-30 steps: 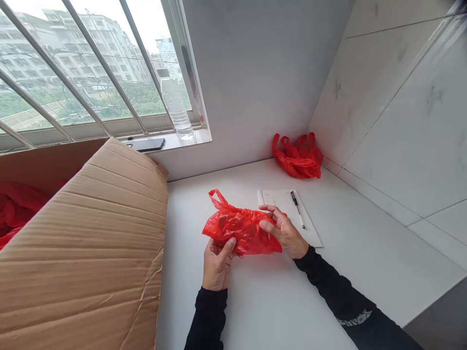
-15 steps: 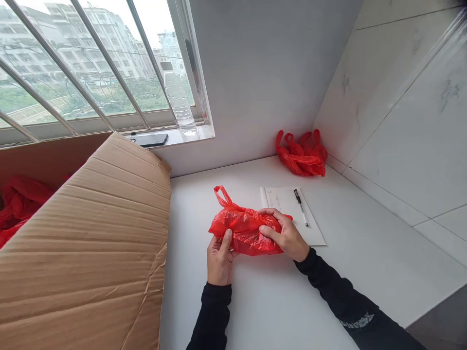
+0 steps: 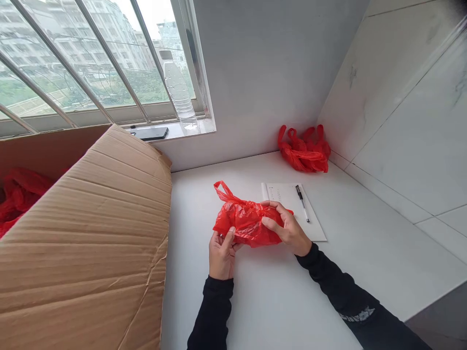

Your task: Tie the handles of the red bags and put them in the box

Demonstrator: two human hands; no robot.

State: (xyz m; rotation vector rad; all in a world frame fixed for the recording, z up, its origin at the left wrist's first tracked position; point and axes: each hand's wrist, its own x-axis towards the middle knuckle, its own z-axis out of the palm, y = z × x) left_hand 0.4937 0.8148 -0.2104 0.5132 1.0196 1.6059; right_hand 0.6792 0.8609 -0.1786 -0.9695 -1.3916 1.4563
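A red plastic bag [image 3: 248,224], bunched round contents I cannot make out, is held between both hands over the white tabletop. One handle loop sticks up at its upper left. My left hand [image 3: 223,253] grips the lower left corner, thumb on top and fingers underneath. On the bag's right end lies my right hand [image 3: 286,228], its thumb on the near face and its fingers over the top. Just behind the right hand, a notebook [image 3: 315,228] with writing on its page lies on the table, and a black-capped pen [image 3: 302,203] rests across it.
A large cardboard box [image 3: 95,233] fills the left side, with red plastic bags [image 3: 25,194] inside. Another red bag [image 3: 304,150] sits in the back right corner. On the windowsill stand a water bottle [image 3: 179,92] and, lying flat, a phone [image 3: 149,132].
The bag has shifted slightly up and right with both hands, and its film is creased differently. Both hands keep their hold. The whole view has moved a little.
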